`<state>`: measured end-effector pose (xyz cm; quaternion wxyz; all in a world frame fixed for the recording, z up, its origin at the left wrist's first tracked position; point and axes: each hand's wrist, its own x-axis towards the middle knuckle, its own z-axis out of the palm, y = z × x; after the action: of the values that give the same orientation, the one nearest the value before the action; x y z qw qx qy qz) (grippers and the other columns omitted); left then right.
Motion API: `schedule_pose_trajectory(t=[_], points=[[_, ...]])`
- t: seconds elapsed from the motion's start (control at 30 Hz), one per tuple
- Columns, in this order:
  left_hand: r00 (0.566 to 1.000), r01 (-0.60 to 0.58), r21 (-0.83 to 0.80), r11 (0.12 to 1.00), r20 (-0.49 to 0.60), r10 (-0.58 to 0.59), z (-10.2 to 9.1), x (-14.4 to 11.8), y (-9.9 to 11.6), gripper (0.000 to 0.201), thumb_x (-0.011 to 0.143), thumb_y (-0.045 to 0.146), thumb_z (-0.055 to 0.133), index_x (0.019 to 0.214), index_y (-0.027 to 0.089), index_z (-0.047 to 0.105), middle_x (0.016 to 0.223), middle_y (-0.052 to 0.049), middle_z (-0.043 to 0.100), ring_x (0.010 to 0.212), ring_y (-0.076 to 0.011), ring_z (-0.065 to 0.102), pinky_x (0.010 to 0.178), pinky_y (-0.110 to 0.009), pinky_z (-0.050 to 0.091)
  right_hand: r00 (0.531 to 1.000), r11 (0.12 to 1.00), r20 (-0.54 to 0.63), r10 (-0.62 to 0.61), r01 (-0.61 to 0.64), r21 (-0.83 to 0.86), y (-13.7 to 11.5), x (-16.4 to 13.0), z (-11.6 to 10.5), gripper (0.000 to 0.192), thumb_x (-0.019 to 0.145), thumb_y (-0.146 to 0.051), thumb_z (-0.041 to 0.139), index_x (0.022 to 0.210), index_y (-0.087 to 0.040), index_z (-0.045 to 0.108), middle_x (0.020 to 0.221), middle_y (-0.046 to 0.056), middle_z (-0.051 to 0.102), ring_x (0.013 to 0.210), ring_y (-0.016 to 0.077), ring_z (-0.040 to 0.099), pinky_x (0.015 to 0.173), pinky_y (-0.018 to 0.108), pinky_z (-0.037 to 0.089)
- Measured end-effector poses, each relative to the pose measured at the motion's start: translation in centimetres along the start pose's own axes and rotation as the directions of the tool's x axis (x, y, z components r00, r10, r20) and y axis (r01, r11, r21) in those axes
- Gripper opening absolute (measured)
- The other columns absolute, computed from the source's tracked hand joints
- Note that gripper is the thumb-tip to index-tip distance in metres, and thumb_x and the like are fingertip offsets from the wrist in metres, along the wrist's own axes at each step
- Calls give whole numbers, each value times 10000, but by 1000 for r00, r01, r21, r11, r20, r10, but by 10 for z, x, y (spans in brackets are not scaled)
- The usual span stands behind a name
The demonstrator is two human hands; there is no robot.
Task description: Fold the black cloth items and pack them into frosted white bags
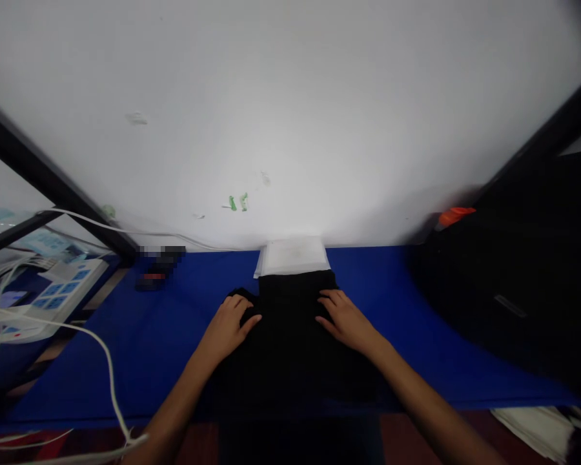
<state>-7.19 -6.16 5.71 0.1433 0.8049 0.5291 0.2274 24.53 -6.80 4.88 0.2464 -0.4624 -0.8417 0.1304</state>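
Both flat hands, left [230, 326] and right [346, 320], on soft black cloth [290, 342]

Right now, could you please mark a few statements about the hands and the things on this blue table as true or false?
1. Both hands rest on the black garment. True: the left hand and right hand lie flat on it.
2. The white packet lies nearer the person than the garment. False: it lies beyond it, by the wall.
3. The table cover is blue. True.
4. The right hand grips the white cable. False: the cable hangs at the far left, apart from both hands.
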Motion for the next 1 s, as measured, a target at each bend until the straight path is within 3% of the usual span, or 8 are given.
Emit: schedule_pose_trajectory(t=[0.13, 0.2, 0.3, 0.37, 0.53, 0.63, 0.8, 1.0], points=[[995, -86, -82, 993, 52, 90, -29, -13, 18, 153, 944, 320, 505, 942, 207, 608, 1034, -69, 642, 984, -235, 582, 900, -383, 459, 998, 1000, 61, 13, -15, 24, -4, -3, -20, 88, 945, -211, 529, 945, -182, 611, 1165, 134, 635, 1133, 276, 566, 958, 451, 475], [981, -34, -153, 988, 184, 62, -49, -27, 31, 152, 942, 346, 527, 928, 215, 602, 927, -33, 654, 878, -198, 606, 819, -329, 483, 989, 997, 146, 26, -37, 74, -13, -13, -41, 120, 973, -281, 513, 960, -196, 596, 1001, 78, 673, 951, 224, 623, 848, 380, 500], [878, 138, -287, 948, 478, 17, -74, -52, 42, 213, 892, 426, 628, 1003, 246, 611, 881, 13, 676, 762, -151, 632, 698, -254, 502, 955, 976, 278, 106, -154, 155, -29, -35, -69, 197, 962, -408, 545, 939, -215, 583, 814, 6, 669, 717, 162, 630, 661, 277, 471], [825, 233, -347, 909, 566, 4, -79, -61, 45, 291, 880, 455, 644, 1098, 268, 603, 945, 13, 697, 772, -145, 655, 671, -235, 514, 931, 964, 321, 176, -230, 136, -39, -47, -77, 230, 966, -444, 530, 939, -222, 584, 756, -11, 669, 659, 153, 632, 605, 257, 442], [963, 172, -272, 947, 249, -103, -47, -55, 49, 271, 960, 458, 520, 1119, 263, 620, 1118, -32, 684, 1010, -195, 655, 885, -329, 531, 932, 940, 176, 318, -286, -184, -65, -41, -56, 278, 999, -420, 449, 1029, -193, 608, 809, 55, 706, 708, 223, 676, 619, 313, 476], [993, 27, -79, 997, 119, -17, -9, -52, 52, 355, 960, 443, 519, 1261, 268, 586, 1395, -70, 555, 1289, -267, 517, 1084, -466, 423, 946, 928, 110, 304, -268, -259, -84, -25, -27, 308, 999, -344, 434, 1129, -139, 623, 1043, 151, 711, 951, 288, 684, 728, 366, 541], [985, -119, 177, 977, 146, 94, 28, -55, 42, 618, 931, 532, 531, 1480, 278, 403, 1580, -99, 336, 1429, -346, 344, 1129, -574, 334, 946, 912, 115, 303, -252, -325, -83, -16, 24, 485, 974, -347, 467, 1388, -100, 513, 1454, 219, 490, 1384, 397, 400, 1052, 554, 418], [958, -183, 185, 966, 252, 133, 22, -44, 22, 703, 902, 662, 491, 1514, 364, 313, 1614, -42, 257, 1456, -337, 294, 1130, -575, 320, 949, 913, 40, 312, -288, -288, -46, -34, 51, 736, 967, -635, 339, 1516, -146, 350, 1597, 168, 246, 1482, 316, 218, 1178, 513, 257]])
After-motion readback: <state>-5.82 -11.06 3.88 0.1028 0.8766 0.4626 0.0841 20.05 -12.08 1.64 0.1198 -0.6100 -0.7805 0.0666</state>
